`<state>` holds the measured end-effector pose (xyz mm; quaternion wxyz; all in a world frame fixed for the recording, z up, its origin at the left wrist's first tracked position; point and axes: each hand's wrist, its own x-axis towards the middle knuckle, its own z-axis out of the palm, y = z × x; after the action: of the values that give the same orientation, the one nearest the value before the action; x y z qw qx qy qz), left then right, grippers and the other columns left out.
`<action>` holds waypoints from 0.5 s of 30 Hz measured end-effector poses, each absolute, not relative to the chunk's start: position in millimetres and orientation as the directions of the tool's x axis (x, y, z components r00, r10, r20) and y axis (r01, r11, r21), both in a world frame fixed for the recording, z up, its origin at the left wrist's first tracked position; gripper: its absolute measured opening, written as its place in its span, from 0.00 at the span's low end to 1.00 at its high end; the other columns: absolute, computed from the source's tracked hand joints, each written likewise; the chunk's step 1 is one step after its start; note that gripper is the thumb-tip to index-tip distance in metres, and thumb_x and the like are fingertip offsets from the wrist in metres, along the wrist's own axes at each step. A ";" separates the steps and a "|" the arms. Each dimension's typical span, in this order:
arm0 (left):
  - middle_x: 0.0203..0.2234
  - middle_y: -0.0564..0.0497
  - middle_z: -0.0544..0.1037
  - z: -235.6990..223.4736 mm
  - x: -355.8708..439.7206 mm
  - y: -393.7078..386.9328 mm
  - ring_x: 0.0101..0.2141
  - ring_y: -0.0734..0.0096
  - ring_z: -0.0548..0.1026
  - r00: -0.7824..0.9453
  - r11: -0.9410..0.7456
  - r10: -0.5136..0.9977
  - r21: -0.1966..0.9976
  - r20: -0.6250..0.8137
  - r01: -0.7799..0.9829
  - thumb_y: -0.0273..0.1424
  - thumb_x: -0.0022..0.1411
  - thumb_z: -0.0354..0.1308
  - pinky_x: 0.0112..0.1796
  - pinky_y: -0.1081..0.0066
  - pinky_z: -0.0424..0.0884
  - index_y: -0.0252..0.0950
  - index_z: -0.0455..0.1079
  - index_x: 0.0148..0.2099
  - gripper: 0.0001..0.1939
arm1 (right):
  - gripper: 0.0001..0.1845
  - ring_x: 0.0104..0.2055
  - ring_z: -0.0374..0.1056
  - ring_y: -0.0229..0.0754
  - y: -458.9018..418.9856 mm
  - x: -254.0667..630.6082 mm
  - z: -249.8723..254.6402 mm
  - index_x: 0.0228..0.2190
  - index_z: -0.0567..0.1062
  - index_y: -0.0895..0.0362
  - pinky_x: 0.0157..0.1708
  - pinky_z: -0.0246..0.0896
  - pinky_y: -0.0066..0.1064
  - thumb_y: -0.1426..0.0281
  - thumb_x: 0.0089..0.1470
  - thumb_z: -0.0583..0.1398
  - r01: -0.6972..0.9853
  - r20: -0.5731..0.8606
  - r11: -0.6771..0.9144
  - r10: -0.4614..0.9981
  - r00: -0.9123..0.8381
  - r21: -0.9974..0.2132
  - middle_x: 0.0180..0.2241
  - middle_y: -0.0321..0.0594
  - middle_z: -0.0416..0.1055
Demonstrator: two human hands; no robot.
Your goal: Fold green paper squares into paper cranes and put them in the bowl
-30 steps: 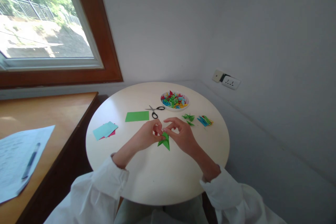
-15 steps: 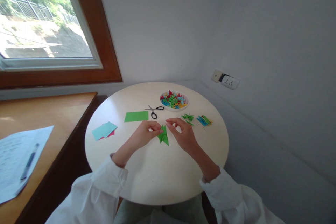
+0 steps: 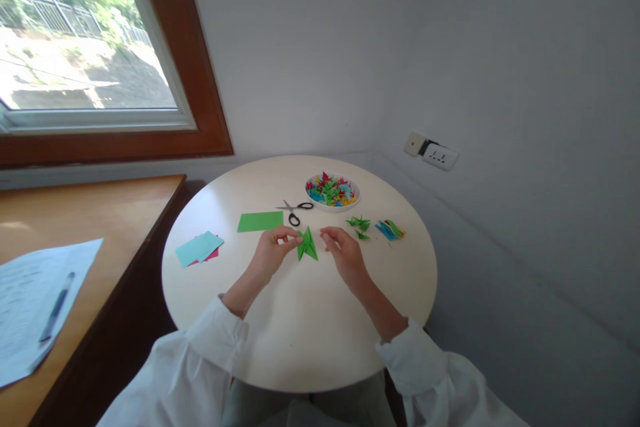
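My left hand (image 3: 274, 251) pinches a folded green paper crane (image 3: 307, 247) by its left side, between thumb and fingers. The crane is held above the round white table (image 3: 300, 333), its points spread up and down. Just to the right of it is my right hand (image 3: 345, 255), its fingers curled and thumb close to the forefinger. A small gap shows between those fingertips and the paper, and I see nothing in them.
Beyond my hands lie a green paper sheet (image 3: 260, 221), scissors (image 3: 294, 211) and a white dish (image 3: 334, 208) of small colourful cranes. Green folded pieces (image 3: 359, 225) and paper strips (image 3: 390, 230) lie right; blue paper (image 3: 199, 249) over red lies left. A wooden desk (image 3: 135, 213) stands alongside.
The green crane and my left hand have moved slightly up and left. The crane now shows more spread out, and the gap to my right hand is wider.
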<state>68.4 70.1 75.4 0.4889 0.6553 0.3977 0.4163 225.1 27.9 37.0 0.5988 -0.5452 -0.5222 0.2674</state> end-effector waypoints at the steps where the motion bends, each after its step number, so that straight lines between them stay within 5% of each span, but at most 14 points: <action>1: 0.20 0.54 0.70 72.5 69.0 70.6 0.24 0.74 0.65 0.310 -0.189 0.939 0.977 0.149 0.102 0.34 0.45 0.60 0.28 0.73 0.60 0.34 0.69 0.23 0.08 | 0.14 0.35 0.68 0.41 26.7 223.0 34.5 0.33 0.72 0.58 0.30 0.64 0.30 0.61 0.50 0.56 0.246 0.335 0.263 0.884 0.326 -0.933 0.34 0.44 0.73; 9: 0.18 0.56 0.67 44.0 75.9 78.3 0.23 0.77 0.62 0.199 -0.102 0.974 0.995 0.104 -0.022 0.35 0.45 0.60 0.27 0.74 0.57 0.32 0.67 0.22 0.10 | 0.08 0.29 0.64 0.37 20.9 208.7 18.3 0.24 0.68 0.57 0.29 0.60 0.29 0.66 0.50 0.56 0.381 0.421 0.279 0.830 0.367 -0.882 0.24 0.36 0.68; 15: 0.20 0.55 0.70 35.0 85.5 79.0 0.24 0.76 0.65 0.046 -0.069 0.996 0.990 0.075 -0.122 0.35 0.42 0.62 0.29 0.74 0.60 0.33 0.68 0.24 0.11 | 0.06 0.36 0.64 0.42 23.4 204.4 13.1 0.30 0.70 0.55 0.36 0.60 0.35 0.66 0.49 0.58 0.596 0.596 0.321 0.725 0.346 -0.736 0.31 0.40 0.69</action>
<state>85.5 79.0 35.0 0.5234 0.4990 0.4379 0.5342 204.4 23.4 13.1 0.5801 -0.5798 -0.5694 0.0554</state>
